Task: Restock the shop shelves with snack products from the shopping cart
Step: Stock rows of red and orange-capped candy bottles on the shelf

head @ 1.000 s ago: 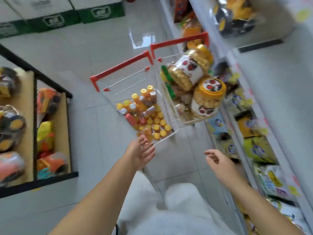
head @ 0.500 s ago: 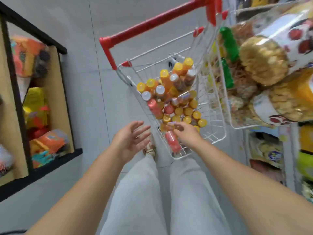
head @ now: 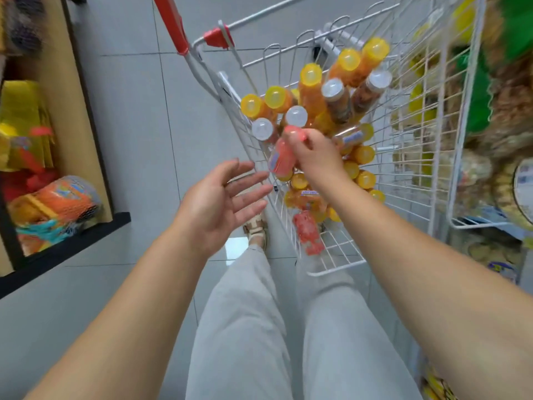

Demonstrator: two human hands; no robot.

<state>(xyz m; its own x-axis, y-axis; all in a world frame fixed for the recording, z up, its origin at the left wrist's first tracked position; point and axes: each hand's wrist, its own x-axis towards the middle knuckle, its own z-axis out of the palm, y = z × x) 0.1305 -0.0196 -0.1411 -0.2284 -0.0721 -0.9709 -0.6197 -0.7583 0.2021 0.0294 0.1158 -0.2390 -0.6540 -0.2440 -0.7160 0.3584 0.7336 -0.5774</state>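
A white wire shopping cart (head: 340, 255) with a red handle (head: 173, 27) stands in front of me, filled with several snack tubes with yellow and white caps (head: 311, 73). My right hand (head: 314, 154) grips a pink snack tube (head: 281, 157) by its upper end, lifted above the pile at the cart's left side. Another pink tube (head: 307, 232) lies lower in the cart. My left hand (head: 219, 203) hovers open, palm up, just left of the cart and below the held tube, touching nothing.
A second wire basket (head: 461, 140) at the right holds large snack jars and bags. Shop shelves with packets (head: 496, 264) run along the right. A wooden display unit (head: 83, 116) with netted toys (head: 54, 203) stands at the left. Grey tiled floor (head: 138, 111) lies between.
The view has dropped closer to the cart. My right hand took hold of a pink tube in the cart and lifted it up and left. My left hand stayed open beside the cart.
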